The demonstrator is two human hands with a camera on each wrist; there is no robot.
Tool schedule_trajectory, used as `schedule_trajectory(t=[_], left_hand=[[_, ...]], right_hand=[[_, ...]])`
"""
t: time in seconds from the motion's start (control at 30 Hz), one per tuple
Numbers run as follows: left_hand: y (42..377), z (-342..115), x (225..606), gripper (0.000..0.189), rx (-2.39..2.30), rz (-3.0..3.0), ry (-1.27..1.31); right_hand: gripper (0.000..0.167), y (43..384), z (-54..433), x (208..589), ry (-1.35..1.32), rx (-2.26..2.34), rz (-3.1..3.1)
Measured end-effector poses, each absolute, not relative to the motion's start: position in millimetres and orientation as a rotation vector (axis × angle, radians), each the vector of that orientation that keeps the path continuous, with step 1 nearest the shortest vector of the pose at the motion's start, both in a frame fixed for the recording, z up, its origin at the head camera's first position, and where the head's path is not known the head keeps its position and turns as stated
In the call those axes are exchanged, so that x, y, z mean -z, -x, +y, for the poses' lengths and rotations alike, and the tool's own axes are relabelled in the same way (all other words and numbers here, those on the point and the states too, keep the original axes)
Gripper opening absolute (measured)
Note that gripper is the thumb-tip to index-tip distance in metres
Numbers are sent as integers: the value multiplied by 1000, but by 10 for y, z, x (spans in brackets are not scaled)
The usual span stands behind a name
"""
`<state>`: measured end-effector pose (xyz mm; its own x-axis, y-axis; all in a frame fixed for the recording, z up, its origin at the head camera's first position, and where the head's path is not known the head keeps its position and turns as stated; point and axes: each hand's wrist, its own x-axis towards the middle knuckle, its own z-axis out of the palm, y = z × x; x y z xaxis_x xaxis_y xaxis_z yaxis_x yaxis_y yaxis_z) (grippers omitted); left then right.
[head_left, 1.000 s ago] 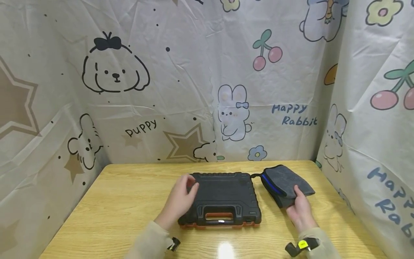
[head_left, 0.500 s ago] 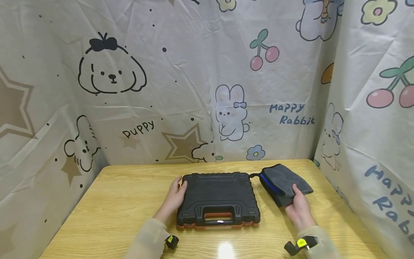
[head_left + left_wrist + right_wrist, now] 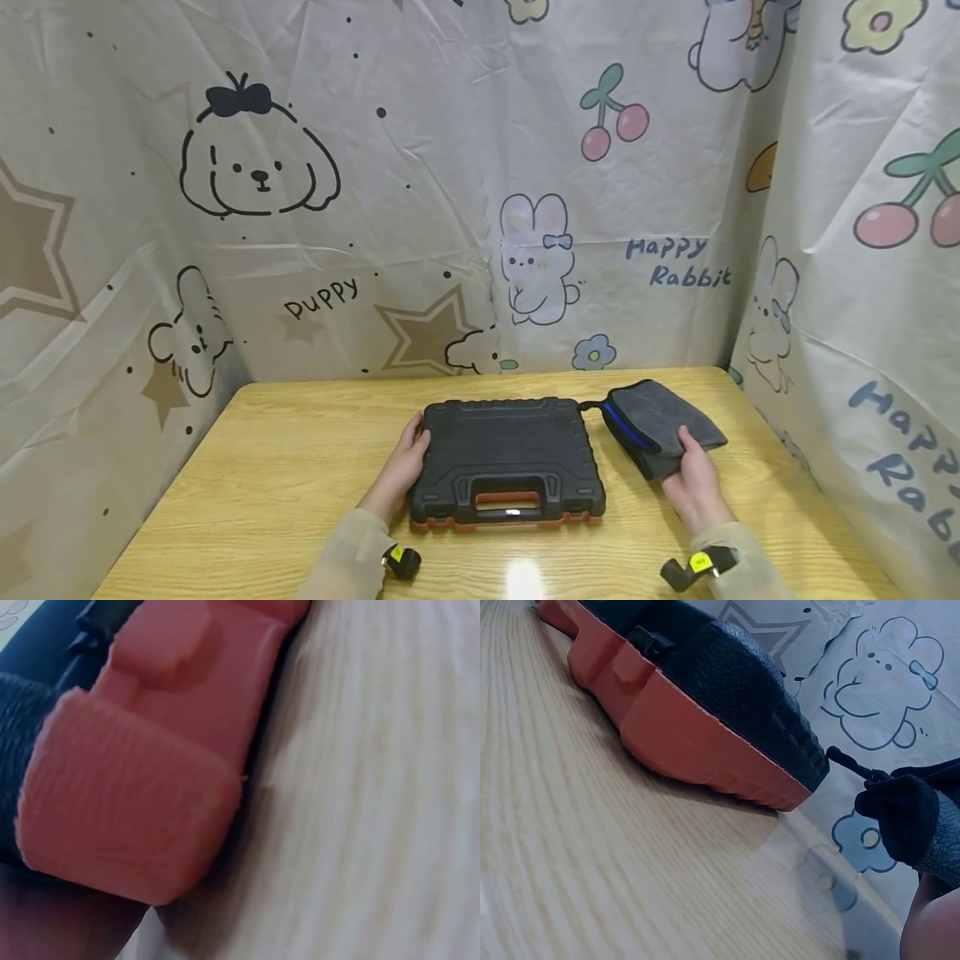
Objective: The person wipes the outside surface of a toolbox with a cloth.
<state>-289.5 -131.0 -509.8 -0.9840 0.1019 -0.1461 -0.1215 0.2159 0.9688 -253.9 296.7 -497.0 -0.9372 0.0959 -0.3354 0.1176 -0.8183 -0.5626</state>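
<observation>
A black plastic tool case (image 3: 506, 446) with an orange-red lower shell lies flat on the table, its handle toward the near edge. My left hand (image 3: 401, 467) holds the case's left side, thumb at the lid's edge; the other fingers are partly hidden. In the left wrist view, the red corner of the case (image 3: 135, 802) fills much of the picture. To the right, my right hand (image 3: 697, 487) grips a folded grey cloth (image 3: 663, 421) with black edging, a blue strip and a small loop. The thumb lies on top of the cloth, the fingers beneath it.
A wooden table (image 3: 300, 467) carries the case. White patterned sheets (image 3: 420, 167) with cartoon drawings hang behind and at both sides. The cloth's loop (image 3: 847, 761) is close to the case's far right corner.
My left hand has moved left from above the case and down onto its left side. The right hand keeps its grip on the cloth, nearly unmoved.
</observation>
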Motion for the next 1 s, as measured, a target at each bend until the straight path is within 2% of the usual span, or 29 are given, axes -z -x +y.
schedule_trajectory(t=[0.6,0.83,1.0], left_hand=[[2851,-1321,5151,63,-1877,2299,35],[2868,-1320,5158,63,-1926,2282,58],[2859,-1322,5175,63,-1940,2263,67]], right_hand=[[68,2517,2913,4829,-517,2932,1235],[73,2565,2874,4643,-587,2775,1812],[68,2661,2844,4506,-571,2445,2344]])
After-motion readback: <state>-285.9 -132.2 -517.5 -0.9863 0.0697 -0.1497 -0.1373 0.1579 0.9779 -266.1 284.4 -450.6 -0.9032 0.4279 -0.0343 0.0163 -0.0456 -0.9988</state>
